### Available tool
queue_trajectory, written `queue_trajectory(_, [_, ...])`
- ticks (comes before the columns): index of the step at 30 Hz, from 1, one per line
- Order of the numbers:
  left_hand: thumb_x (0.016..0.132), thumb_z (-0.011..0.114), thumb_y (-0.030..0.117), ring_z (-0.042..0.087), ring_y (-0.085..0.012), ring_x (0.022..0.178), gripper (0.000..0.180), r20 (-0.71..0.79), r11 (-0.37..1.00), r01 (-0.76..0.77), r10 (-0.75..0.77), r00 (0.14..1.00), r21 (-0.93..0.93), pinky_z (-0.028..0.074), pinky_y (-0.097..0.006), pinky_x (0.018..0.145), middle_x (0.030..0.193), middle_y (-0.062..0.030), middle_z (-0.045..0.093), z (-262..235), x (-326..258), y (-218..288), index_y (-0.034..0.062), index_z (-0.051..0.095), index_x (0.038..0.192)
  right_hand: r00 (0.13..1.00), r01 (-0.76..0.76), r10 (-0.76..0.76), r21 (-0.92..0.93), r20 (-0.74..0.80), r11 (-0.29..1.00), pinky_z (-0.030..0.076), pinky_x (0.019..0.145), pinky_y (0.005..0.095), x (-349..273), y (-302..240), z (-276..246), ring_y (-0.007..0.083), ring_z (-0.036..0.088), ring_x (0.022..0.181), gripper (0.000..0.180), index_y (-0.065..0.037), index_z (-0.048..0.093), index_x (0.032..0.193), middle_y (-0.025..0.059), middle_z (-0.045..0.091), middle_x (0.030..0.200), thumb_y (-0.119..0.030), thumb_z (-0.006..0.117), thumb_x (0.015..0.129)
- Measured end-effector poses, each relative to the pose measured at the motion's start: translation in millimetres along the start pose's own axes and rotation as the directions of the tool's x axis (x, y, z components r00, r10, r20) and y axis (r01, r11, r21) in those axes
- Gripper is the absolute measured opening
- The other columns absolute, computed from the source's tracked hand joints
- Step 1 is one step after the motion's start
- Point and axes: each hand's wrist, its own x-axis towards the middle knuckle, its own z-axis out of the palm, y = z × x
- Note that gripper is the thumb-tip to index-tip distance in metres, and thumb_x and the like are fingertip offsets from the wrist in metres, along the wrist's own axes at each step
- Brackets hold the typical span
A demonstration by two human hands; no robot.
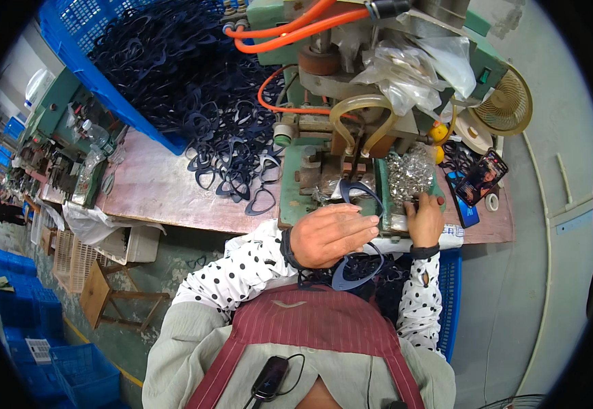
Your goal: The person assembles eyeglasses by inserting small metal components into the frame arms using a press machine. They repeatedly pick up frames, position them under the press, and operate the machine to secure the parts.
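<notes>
My left hand (334, 236) is closed around the middle of a dark blue eyeglass frame (355, 282), palm down in front of the press. One rim of the frame reaches up under the machine's tooling (356, 158); the other hangs below my hand. My fingers hide the bridge. My right hand (424, 223) is at the near edge of a heap of small shiny metal parts (409, 172), its fingers bent and close together. Whatever those fingertips hold is too small to make out. A red knob (439, 201) shows beside them.
A blue crate (105, 88) spills many dark blue frames (231, 150) onto the table at the left. Orange hoses (296, 28) cross over the green press. Two phones (482, 178) and a fan (504, 102) stand at the right. Another blue crate (450, 300) sits under the table edge.
</notes>
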Motion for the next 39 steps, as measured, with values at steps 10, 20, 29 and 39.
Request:
queue_trajectory(10, [0.078, 0.070, 0.012, 0.064, -0.0206, 0.087, 0.035, -0.060, 0.989, 0.012, -0.003, 0.998, 0.146, 0.048, -0.037, 0.073, 0.111, -0.0105, 0.066, -21, -40, -6, 0.0104, 0.067, 0.113, 0.973, -0.174, 0.229, 0.548, -0.033, 0.818, 0.051, 0.070, 0.0334, 13, 9, 15, 0.0252, 0.069, 0.076, 0.019, -0.003, 0.073, 0.095, 0.0146, 0.071, 0.085, -0.019, 0.069, 0.086])
queue_trajectory(20, [0.077, 0.068, 0.017, 0.060, -0.0326, 0.087, 0.029, -0.236, 0.065, 0.535, -0.847, 0.476, 0.843, 0.051, -0.043, 0.068, 0.100, -0.0125, 0.054, -45, -144, -117, 0.0146, 0.064, 0.105, 0.957, -0.127, 0.233, 0.475, -0.171, 0.871, 0.051, 0.069, 0.0359, 9, 8, 22, 0.0294, 0.068, 0.076, 0.014, -0.007, 0.069, 0.099, 0.0141, 0.070, 0.085, -0.016, 0.063, 0.090])
queue_trajectory(29, [0.081, 0.070, 0.018, 0.058, -0.0365, 0.078, 0.018, -0.366, 0.329, 0.695, -0.665, 0.652, 0.640, 0.046, -0.046, 0.064, 0.084, -0.0159, 0.056, -79, -133, -106, 0.0058, 0.057, 0.085, 0.930, -0.172, 0.329, 0.602, -0.161, 0.780, 0.052, 0.069, 0.0318, 7, 4, 21, 0.0203, 0.068, 0.075, 0.013, -0.004, 0.071, 0.096, 0.0103, 0.071, 0.085, -0.008, 0.069, 0.083])
queue_trajectory(39, [0.069, 0.063, -0.001, 0.061, -0.0212, 0.086, 0.047, -0.089, 0.870, 0.240, -0.224, 0.971, 0.430, 0.042, -0.044, 0.091, 0.094, -0.0038, 0.066, -61, -25, -13, 0.0051, 0.062, 0.116, 0.984, -0.158, 0.145, 0.893, 0.106, 0.422, 0.048, 0.074, 0.0252, 22, -72, -45, 0.0142, 0.063, 0.082, 0.018, -0.001, 0.074, 0.097, 0.0088, 0.070, 0.090, 0.000, 0.068, 0.080])
